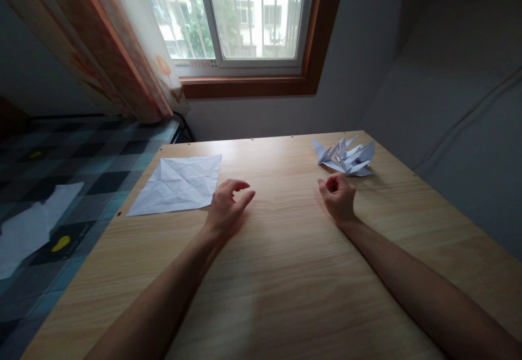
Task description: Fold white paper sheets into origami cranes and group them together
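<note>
Table (pixel 277 262): it stood by the window (pixel 261 23), so light fell on the wood.
Sheet (pixel 179 186): it lay flat and full of creases on your left.
Folded papers (pixel 351 162): they sat in a pointy bunch at the far right, maybe set apart so your hands had room between.
Left hand (pixel 227 202): thumb and fingers were bent with a gap between, and held nothing you could see. Their tips pointed away from the sheet, just beside your knuckles.
Right hand (pixel 340 198): fingers were curled in a loose fist, just in front of the folded papers. Whether they touched, I could not tell.
</note>
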`<state>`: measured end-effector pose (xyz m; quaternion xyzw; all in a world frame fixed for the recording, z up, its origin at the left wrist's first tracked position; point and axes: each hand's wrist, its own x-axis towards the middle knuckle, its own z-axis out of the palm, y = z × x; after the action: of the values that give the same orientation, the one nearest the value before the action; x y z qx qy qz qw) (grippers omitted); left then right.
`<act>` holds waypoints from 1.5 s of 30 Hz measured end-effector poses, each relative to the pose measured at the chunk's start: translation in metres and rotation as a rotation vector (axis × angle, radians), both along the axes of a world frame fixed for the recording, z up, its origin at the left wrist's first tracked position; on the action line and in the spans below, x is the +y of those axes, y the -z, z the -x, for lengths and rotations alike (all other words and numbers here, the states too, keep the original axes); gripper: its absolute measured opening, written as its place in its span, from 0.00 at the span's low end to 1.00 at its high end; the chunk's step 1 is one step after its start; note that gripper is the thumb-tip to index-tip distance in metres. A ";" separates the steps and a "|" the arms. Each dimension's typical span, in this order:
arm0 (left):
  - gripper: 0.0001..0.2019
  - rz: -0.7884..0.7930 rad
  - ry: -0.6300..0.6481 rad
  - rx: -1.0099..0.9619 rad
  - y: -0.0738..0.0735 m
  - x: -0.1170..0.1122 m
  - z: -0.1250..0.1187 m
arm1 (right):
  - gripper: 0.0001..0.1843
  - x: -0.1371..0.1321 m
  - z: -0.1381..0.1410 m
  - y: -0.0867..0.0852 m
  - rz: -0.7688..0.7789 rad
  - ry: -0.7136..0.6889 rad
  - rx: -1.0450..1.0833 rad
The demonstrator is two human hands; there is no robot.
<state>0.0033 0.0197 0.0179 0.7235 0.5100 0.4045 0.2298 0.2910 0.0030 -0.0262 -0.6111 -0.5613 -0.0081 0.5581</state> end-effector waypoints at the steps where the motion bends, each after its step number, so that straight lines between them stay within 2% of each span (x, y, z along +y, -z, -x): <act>1: 0.16 -0.056 -0.041 0.156 -0.003 0.003 0.010 | 0.14 0.000 0.000 0.000 -0.001 -0.004 -0.004; 3: 0.26 -0.097 -0.135 0.454 -0.005 0.010 0.033 | 0.14 0.000 0.000 0.000 0.003 -0.006 -0.007; 5: 0.36 -0.047 -0.191 0.688 -0.003 0.013 0.058 | 0.14 0.000 0.001 0.000 0.011 -0.006 -0.003; 7: 0.41 0.044 -0.248 0.839 0.003 0.013 0.081 | 0.14 0.000 0.001 0.000 0.011 -0.009 -0.005; 10: 0.37 0.130 -0.241 0.931 0.012 0.009 0.101 | 0.14 0.000 0.002 -0.001 0.004 -0.015 -0.018; 12: 0.31 0.079 -0.226 0.946 0.015 0.007 0.104 | 0.14 0.000 0.002 -0.002 0.003 -0.020 -0.022; 15: 0.21 -0.019 -0.193 0.894 0.013 0.006 0.098 | 0.14 -0.001 0.002 -0.002 0.004 -0.027 -0.027; 19: 0.19 -0.073 -0.110 0.815 0.003 -0.001 0.070 | 0.10 -0.001 0.003 0.000 0.027 -0.066 -0.073; 22: 0.17 -0.102 0.046 0.803 -0.002 -0.016 0.035 | 0.06 -0.002 0.006 0.001 0.030 -0.225 -0.159; 27: 0.09 -0.134 0.241 0.806 -0.002 -0.047 -0.030 | 0.15 -0.002 0.014 -0.005 0.008 -0.523 -0.201; 28: 0.10 -0.134 0.268 0.822 -0.001 -0.053 -0.041 | 0.16 -0.002 0.015 -0.007 0.025 -0.556 -0.184; 31: 0.23 -0.128 0.401 0.793 -0.003 -0.068 -0.063 | 0.16 0.000 0.018 -0.009 0.117 -0.645 -0.202; 32: 0.26 -0.127 0.461 0.756 -0.005 -0.070 -0.066 | 0.18 0.001 0.019 -0.009 0.154 -0.674 -0.239; 34: 0.27 -0.132 0.512 0.668 -0.008 -0.069 -0.064 | 0.21 0.002 0.021 -0.008 0.230 -0.717 -0.355; 37: 0.27 -0.156 0.399 0.611 -0.004 -0.054 -0.046 | 0.28 0.001 0.026 -0.004 0.317 -0.748 -0.592; 39: 0.30 -0.138 0.334 0.650 0.004 -0.039 -0.030 | 0.30 0.000 0.029 -0.003 0.360 -0.757 -0.733; 42: 0.34 -0.068 0.361 0.754 0.019 -0.025 -0.011 | 0.32 -0.001 0.033 -0.004 0.421 -0.760 -0.866; 45: 0.38 -0.014 0.370 0.847 0.025 -0.021 -0.003 | 0.36 -0.004 0.031 -0.006 0.466 -0.744 -0.930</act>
<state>0.0060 -0.0013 -0.0069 0.9054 0.4186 0.0289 0.0648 0.2598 -0.0007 -0.0200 -0.4133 -0.9065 0.0441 0.0741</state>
